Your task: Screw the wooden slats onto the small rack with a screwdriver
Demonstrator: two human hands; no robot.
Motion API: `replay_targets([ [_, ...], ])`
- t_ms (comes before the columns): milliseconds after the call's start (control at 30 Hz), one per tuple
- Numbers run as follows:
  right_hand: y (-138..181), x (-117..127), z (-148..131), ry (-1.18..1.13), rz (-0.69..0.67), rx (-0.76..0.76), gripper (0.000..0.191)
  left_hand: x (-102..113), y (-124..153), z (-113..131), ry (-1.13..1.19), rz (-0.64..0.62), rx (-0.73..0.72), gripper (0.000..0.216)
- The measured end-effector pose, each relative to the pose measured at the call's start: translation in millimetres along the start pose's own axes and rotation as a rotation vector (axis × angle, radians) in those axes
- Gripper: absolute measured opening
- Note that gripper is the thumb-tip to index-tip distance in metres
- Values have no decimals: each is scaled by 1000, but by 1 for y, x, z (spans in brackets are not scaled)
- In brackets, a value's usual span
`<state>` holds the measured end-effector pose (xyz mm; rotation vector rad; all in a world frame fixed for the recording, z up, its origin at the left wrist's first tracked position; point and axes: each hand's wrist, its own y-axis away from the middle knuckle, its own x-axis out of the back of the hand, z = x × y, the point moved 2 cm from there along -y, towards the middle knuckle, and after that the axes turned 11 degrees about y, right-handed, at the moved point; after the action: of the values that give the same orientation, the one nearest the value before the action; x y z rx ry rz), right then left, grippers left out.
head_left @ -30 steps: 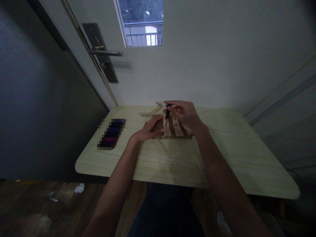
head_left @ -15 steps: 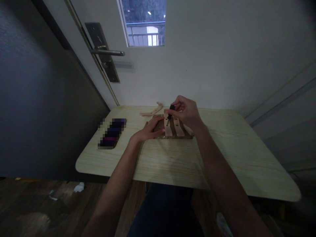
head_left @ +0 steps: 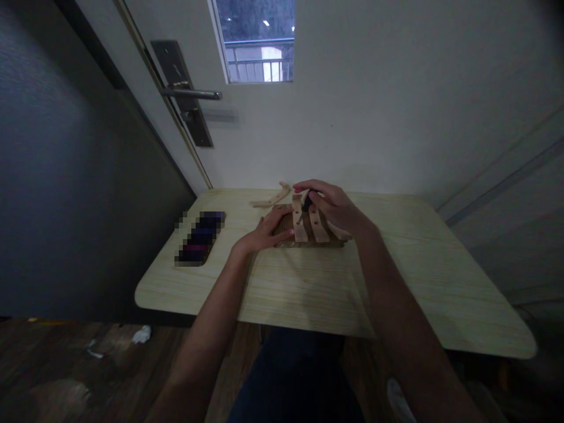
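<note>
A brown board lies on the table with curved pale wooden pieces across it. My left hand rests on the board's left side, fingers and thumb spread, their tips against the left curved wooden piece. Above that piece, my right hand holds a screwdriver by its black handle, thumb on the handle and the upper fingers stretched over it. The tilted shaft points down at the piece; its exact contact is too small to make out. A second curved wooden piece lies to the right, and another is partly hidden beneath my right hand.
Loose wooden pieces lie behind the board near the door. A pixelated dark phone-like object is on the left of the pale wooden table. The door handle juts out at upper left.
My right hand has shifted its grip on the screwdriver, rolling over the handle with its fingers now stretched out leftward. My left hand has stayed in place.
</note>
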<state>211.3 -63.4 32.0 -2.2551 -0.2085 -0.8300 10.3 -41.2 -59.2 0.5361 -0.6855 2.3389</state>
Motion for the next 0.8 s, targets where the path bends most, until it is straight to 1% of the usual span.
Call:
replay_targets([
  [133,1,-1,4,-30,-28,-28,23,0,1,1,9,0,16,59],
  [200,2,-3,6,-98,-34,-34,19,1,2,0,15,1,37,60],
  [300,2,-7,10,-233,-7,-89,20,1,3,-2,34,-5,73,61],
  [367,2,-8,12,-261,39,-141,23,1,3,-4,45,-7,72,63],
  [500,0,-10,9,-219,123,-197,34,0,3,-7,58,7,32,66],
  [600,-1,-9,6,-157,161,-191,41,0,3,-8,49,3,36,68],
  [700,-1,-8,6,-104,160,-161,33,0,3,-9,30,-11,51,66],
  [800,-1,-8,6,-62,105,-105,22,0,2,-7,28,-2,17,64],
])
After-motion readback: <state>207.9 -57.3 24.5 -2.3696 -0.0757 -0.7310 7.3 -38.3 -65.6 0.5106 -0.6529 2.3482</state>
